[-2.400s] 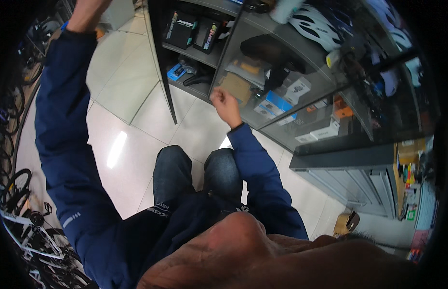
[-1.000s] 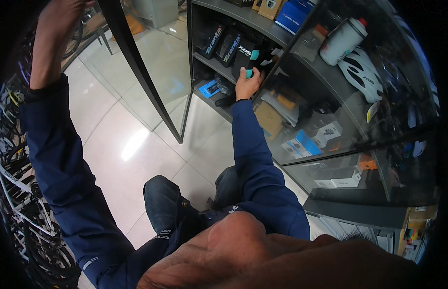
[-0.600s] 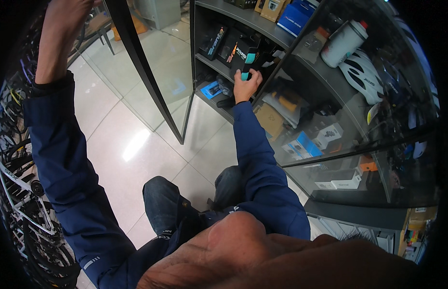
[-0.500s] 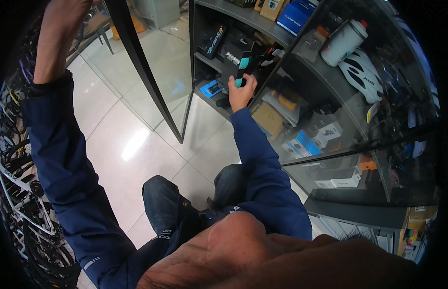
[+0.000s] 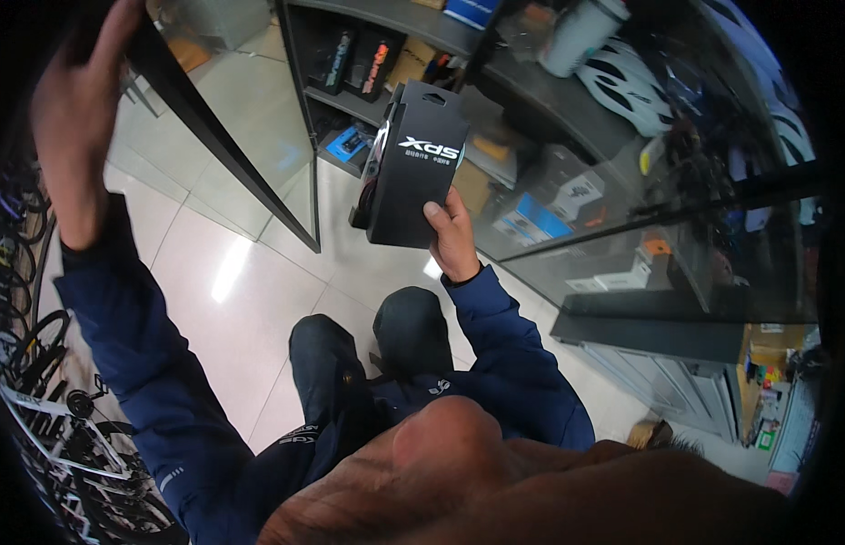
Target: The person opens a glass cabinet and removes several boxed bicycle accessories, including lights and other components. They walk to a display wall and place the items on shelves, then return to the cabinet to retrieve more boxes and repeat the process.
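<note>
Above the person's knees, in front of an open glass cabinet, the right hand (image 5: 454, 238) grips a black box (image 5: 412, 163) by its lower edge, thumb across the front face and fingers wrapped behind, holding it upright and tilted slightly toward the camera. Up and to the left, the left hand (image 5: 73, 118) is closed around the dark edge of the glass door (image 5: 218, 136), arm stretched high, keeping it swung wide. Beyond the box lie the cabinet shelves (image 5: 350, 100), stocked with more boxed parts; to the right of the right hand a white helmet (image 5: 627, 77) sits behind glass. Handling this well would seem to call for a firm hold low on the box so it does not tip forward, and a steady left arm so the door cannot swing into the box.
</note>
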{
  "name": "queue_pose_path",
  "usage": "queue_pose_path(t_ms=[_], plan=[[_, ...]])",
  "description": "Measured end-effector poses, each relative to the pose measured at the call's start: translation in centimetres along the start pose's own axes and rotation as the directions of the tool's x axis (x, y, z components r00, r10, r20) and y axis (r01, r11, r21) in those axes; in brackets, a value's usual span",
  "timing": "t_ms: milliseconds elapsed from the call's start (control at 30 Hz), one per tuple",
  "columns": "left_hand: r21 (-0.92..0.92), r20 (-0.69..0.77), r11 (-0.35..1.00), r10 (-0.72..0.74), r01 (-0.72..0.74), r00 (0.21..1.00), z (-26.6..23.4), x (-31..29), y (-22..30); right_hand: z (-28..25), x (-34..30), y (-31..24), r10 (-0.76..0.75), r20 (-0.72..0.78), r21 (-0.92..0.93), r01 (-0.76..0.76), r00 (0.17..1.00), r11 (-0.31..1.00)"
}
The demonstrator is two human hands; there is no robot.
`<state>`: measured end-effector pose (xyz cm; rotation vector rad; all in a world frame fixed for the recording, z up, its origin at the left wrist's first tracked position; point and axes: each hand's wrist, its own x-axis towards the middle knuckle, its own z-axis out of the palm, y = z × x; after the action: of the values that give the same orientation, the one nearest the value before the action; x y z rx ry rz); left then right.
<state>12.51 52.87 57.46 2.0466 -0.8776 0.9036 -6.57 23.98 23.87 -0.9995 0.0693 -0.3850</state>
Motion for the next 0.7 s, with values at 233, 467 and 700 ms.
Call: queue_pose_path(t_ms=[233, 467, 700], plan=[[-0.158, 0.076, 0.977, -0.131, 0.142, 0.988, 4.9, 0.5, 5.6, 6.7, -8.3, -17.7, 0.11, -0.041, 0.1, -0.105, 0.993, 0.989], [-0.272, 0.297, 0.924, -0.187, 0.27, 0.936, 8.6, 4.8, 12.5, 18.6, -17.8, -35.1, 0.067, -0.23, 0.035, -0.06, 0.971, 0.998], [-0.445, 0.653, 0.596, -0.295, 0.669, 0.698, 2.2, 3.2, 20.5, 29.0, -27.2, -46.3, -0.12, -0.411, -0.116, 0.079, 0.904, 0.99]])
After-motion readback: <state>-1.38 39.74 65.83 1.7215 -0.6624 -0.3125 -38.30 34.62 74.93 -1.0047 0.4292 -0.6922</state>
